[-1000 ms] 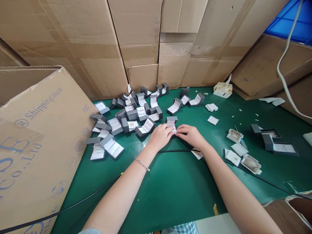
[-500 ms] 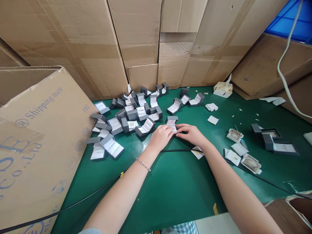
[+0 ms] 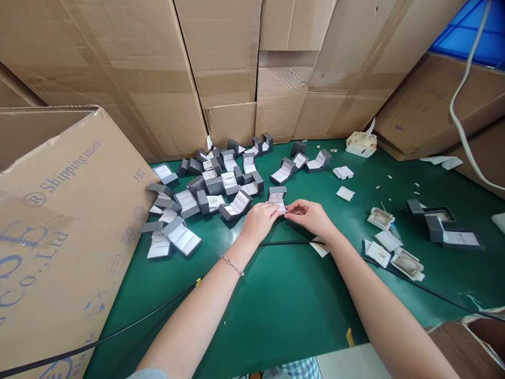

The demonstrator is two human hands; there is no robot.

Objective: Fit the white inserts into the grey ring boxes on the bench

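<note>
A small dark grey jewelry box (image 3: 277, 193) with a white inside stands with its lid up in the middle of the green table. My left hand (image 3: 260, 222) is closed on its front left, the fingers lying over the white part and hiding much of it. From the right, my right hand (image 3: 310, 216) pinches at the front right corner, thumb and fingers close together. Exactly what lies between those fingertips is too small to make out. Just left of my left hand sits another open jewelry box (image 3: 235, 206). A white card (image 3: 320, 247) lies beneath my right wrist.
Several open grey boxes (image 3: 213, 185) crowd the left and back. On the right are white inserts (image 3: 389, 241), larger dark boxes (image 3: 461, 239) and a tissue pack (image 3: 361, 144). A black cable (image 3: 158, 311) crosses the table (image 3: 276, 316). Big cartons (image 3: 67, 231) wall the left and rear.
My right hand's fingers have drawn closer together at the box's corner. My left hand stays on the box, nearly still.
</note>
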